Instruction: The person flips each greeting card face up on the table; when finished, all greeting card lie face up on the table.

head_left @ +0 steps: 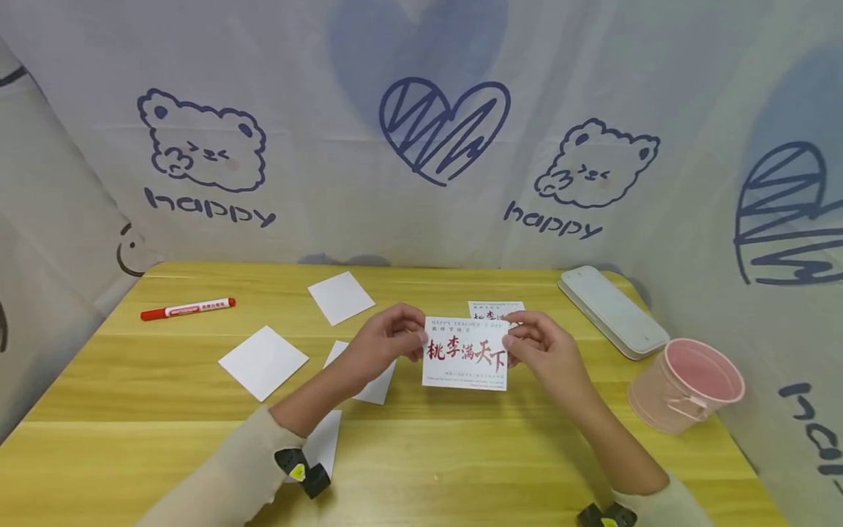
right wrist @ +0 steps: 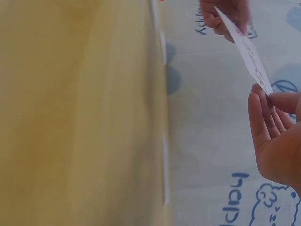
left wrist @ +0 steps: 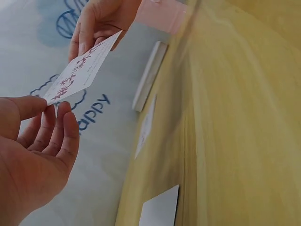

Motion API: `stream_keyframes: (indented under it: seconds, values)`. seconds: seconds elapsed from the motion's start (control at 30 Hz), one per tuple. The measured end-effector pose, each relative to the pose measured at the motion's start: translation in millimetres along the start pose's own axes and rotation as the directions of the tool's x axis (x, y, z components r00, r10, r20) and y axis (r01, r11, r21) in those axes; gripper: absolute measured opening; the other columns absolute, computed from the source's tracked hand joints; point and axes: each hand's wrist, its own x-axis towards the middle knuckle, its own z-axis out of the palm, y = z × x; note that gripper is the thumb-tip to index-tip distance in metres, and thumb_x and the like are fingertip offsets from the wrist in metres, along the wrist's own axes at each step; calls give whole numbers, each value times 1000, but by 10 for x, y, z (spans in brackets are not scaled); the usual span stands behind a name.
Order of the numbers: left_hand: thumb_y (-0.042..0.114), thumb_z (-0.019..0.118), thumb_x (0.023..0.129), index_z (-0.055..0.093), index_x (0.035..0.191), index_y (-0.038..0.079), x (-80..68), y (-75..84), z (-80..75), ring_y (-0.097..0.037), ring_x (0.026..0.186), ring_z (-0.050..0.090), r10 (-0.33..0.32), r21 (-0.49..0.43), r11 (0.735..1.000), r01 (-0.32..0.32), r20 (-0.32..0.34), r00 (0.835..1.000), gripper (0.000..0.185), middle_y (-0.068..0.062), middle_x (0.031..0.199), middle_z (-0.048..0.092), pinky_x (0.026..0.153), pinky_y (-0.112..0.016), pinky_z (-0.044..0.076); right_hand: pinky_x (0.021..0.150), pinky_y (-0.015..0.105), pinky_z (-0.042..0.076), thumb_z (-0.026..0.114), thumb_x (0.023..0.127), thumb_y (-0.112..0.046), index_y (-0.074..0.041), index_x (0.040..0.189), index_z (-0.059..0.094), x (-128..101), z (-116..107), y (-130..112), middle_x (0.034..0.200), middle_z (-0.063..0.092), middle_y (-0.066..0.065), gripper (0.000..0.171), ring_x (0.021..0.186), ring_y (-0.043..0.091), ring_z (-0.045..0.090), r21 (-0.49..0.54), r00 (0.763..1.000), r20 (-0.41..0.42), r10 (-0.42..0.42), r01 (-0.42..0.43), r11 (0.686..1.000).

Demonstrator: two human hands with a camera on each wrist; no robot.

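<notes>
A white greeting card (head_left: 465,354) with red Chinese characters and small "HAPPY TEACHER'S DAY" print is held up above the table, its printed face toward me. My left hand (head_left: 388,342) pinches its left edge between thumb and fingers. At the right edge, my right hand (head_left: 545,347) pinches it the same way. In the left wrist view the card (left wrist: 82,70) spans between both hands, off the wood. Behind it, a second printed card (head_left: 495,309) lies on the table, partly hidden by the held card and right hand.
Several blank white cards (head_left: 263,363) lie on the wooden table (head_left: 461,468), some partly under the left arm. A red marker (head_left: 187,309) lies at far left. A white flat case (head_left: 614,310) and a pink bucket (head_left: 685,384) stand at right. A printed curtain (head_left: 316,161) hangs behind.
</notes>
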Motion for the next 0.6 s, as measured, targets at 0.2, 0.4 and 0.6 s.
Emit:
stream_keyframes:
  seconds: [0.2,0.4,0.6]
  values:
    - [11,60,98,53,126,6,163,-99,116,-39,89,64,-73,73,995,68,74,995,29,-7,97,67,81,-42,54,77,34,60,68,98,-18,-4,127,58,-63,-156,195,100,68,16,34,78,18,68,-40,998,5,64,-64,997]
    - [12,63,94,55,122,7,392,-247,332,-41,85,67,-161,187,972,138,113,980,29,-15,96,69,79,-39,55,71,32,59,66,96,-11,-1,125,59,-21,-360,417,93,70,13,32,73,17,66,-115,992,-7,123,-123,986]
    - [12,66,93,62,112,8,628,-372,504,-29,70,67,-222,338,927,160,153,963,20,-16,87,71,66,-28,49,66,29,58,63,97,-7,3,125,58,56,-497,623,87,67,11,30,70,17,63,-222,979,-19,202,-201,954]
